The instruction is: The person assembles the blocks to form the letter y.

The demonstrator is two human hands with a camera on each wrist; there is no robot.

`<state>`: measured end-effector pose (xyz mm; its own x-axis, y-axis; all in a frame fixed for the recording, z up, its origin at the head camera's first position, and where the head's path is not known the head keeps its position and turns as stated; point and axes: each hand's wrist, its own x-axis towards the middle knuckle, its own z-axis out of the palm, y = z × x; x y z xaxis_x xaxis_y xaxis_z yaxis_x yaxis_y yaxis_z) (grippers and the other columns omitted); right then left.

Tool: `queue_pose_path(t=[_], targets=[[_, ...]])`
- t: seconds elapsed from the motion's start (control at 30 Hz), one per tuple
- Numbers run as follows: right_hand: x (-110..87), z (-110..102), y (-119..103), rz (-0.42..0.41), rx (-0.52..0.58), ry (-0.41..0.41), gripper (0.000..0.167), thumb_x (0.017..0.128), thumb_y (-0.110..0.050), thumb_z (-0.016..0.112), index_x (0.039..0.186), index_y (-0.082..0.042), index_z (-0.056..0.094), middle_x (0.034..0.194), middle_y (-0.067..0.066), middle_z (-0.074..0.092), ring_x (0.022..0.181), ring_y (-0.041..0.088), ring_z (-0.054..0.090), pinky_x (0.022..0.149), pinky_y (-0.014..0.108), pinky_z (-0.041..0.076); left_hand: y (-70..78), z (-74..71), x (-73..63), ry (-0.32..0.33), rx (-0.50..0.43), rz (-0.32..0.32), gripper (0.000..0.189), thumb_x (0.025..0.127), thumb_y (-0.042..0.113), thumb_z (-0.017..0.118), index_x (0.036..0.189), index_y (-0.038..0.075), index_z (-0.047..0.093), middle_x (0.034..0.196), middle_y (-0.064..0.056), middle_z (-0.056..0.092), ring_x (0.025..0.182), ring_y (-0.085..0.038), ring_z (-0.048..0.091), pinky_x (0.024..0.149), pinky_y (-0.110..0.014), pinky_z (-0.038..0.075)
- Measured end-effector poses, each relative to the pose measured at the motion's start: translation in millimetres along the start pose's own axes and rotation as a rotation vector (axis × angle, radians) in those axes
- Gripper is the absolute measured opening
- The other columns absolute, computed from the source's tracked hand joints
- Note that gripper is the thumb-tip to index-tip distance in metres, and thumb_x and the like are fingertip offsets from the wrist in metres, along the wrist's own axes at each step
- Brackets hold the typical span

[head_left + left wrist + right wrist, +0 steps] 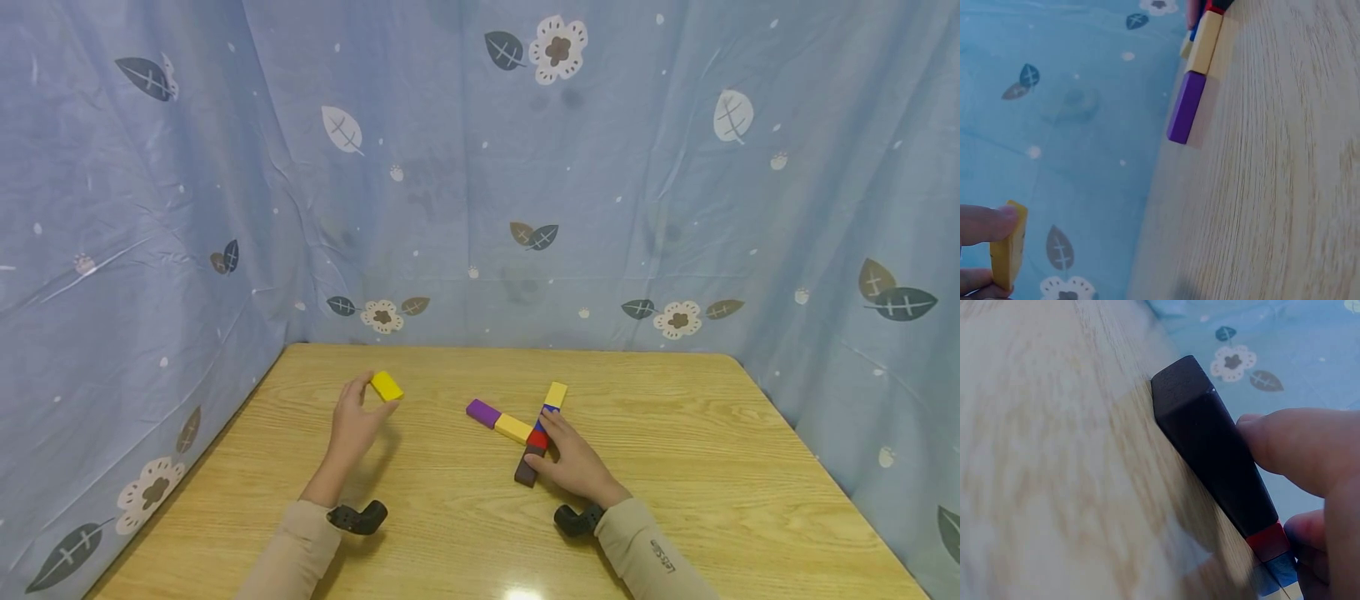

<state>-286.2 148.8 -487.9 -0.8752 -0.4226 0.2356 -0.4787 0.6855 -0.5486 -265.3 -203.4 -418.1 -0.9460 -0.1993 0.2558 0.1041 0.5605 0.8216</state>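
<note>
A bright yellow block (pixel 387 386) is pinched between the thumb and fingers of my left hand (pixel 356 423), raised above the table's left part. My right hand (pixel 576 467) rests on a line of blocks, its thumb touching the dark brown block (pixel 1210 450) and its fingers at the blue block (pixel 552 409). Between those two sits a red block (pixel 537 438). A pale yellow block (pixel 556 393) forms the far end. Branching left from the red one are another pale yellow block (pixel 513 428) and a purple block (pixel 483 413), end to end. My fingers partly cover the blue part.
The wood-grain table (pixel 450 533) is bordered at the back and sides by a blue curtain (pixel 450 167) with leaf and flower prints. Each wrist wears a black strapped device, the left one (pixel 360 518) and the right one (pixel 577 522) both above the table's near part.
</note>
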Motion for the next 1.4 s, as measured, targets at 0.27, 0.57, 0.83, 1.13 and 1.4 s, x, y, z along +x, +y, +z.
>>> queue_pose_path(t=[0.27,0.57,0.83,1.13,1.4], targets=[[-0.2,1,0,0.011,0.003,-0.003,0.076,0.089,-0.046,0.061,0.144,0.001,0.036,0.154,0.016,0.029,0.143,0.034,0.024,0.112,0.053,0.029,3.1,4.3,-2.5,-0.02,-0.013,-0.003,0.072,0.087,0.022,0.07,0.144,0.002,0.032,0.145,-0.017,0.035,0.139,-0.038,0.03,0.111,-0.046,0.034],[0.2,2,2,0.007,-0.002,0.006,0.076,0.089,-0.047,0.061,0.144,0.0,0.037,0.154,0.015,0.03,0.143,0.034,0.024,0.112,0.052,0.03,8.2,7.8,-3.7,-0.006,-0.003,0.045,0.07,0.085,0.019,0.071,0.143,0.001,0.035,0.143,-0.019,0.038,0.136,-0.039,0.034,0.111,-0.049,0.034],[-0.4,1,1,0.004,0.003,0.007,0.076,0.089,-0.046,0.061,0.143,0.001,0.037,0.153,0.016,0.03,0.142,0.035,0.025,0.111,0.052,0.03,15.0,12.1,-6.6,-0.035,-0.034,0.056,0.071,0.085,0.02,0.071,0.144,0.002,0.034,0.144,-0.018,0.037,0.137,-0.039,0.033,0.11,-0.047,0.035],[-0.7,1,1,0.008,0.007,0.005,0.076,0.089,-0.045,0.061,0.144,0.001,0.036,0.154,0.016,0.029,0.143,0.034,0.024,0.112,0.052,0.03,23.8,13.7,-12.3,-0.049,-0.032,0.052,0.07,0.085,0.02,0.072,0.144,0.005,0.035,0.145,-0.016,0.037,0.137,-0.037,0.034,0.111,-0.046,0.035],[-0.9,0,-1,0.014,0.007,0.005,0.075,0.089,-0.044,0.062,0.144,0.001,0.037,0.154,0.015,0.029,0.142,0.034,0.025,0.111,0.052,0.031,26.0,17.7,-14.2,-0.054,-0.047,0.065,0.071,0.084,0.019,0.072,0.143,0.006,0.036,0.146,-0.015,0.036,0.137,-0.036,0.034,0.111,-0.044,0.035]])
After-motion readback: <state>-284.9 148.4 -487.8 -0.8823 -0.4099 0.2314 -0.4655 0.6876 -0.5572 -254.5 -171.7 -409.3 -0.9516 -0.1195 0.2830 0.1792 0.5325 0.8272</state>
